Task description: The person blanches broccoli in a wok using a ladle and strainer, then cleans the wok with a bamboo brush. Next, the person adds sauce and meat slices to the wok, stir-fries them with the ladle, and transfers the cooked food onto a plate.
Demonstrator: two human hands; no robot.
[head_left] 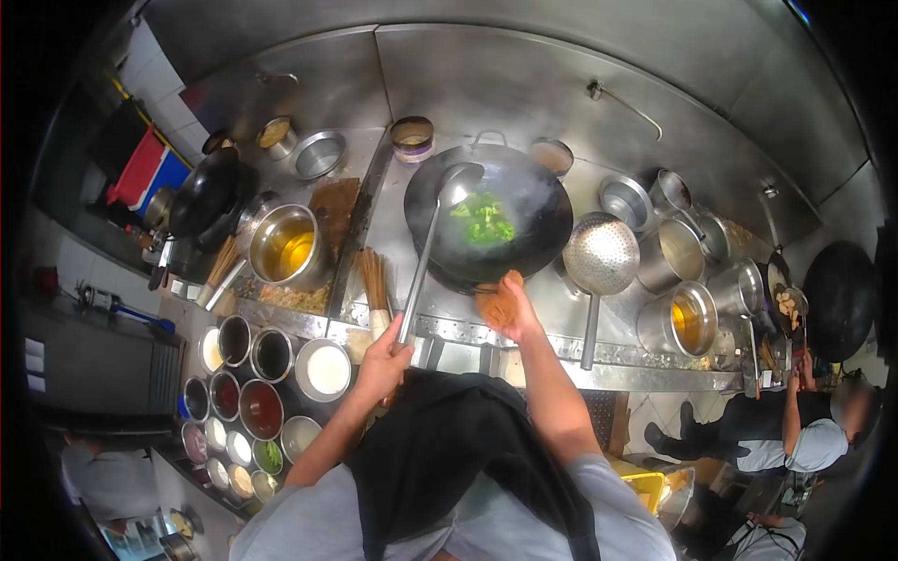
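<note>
My left hand (382, 365) is closed around the handle of a long metal ladle (428, 251). The ladle's bowl lies in the wok, just above the greens. My right hand (521, 313) grips an orange-brown cloth (496, 307) against the near handle of a large dark wok (543, 210); the cloth hides much of that handle. Chopped green vegetables (484, 220) sit in the middle of the wok, with a light haze over them. To the right of the wok lies a perforated strainer (601, 254), its handle pointing toward me.
A pot of yellow oil (285, 245) and a bamboo brush (374, 285) stand left; another oil pot (686, 320) stands right. Several seasoning containers (261, 409) fill the lower left. A co-worker (795, 435) works at a pan on the far right. A faucet (627, 105) juts from the back wall.
</note>
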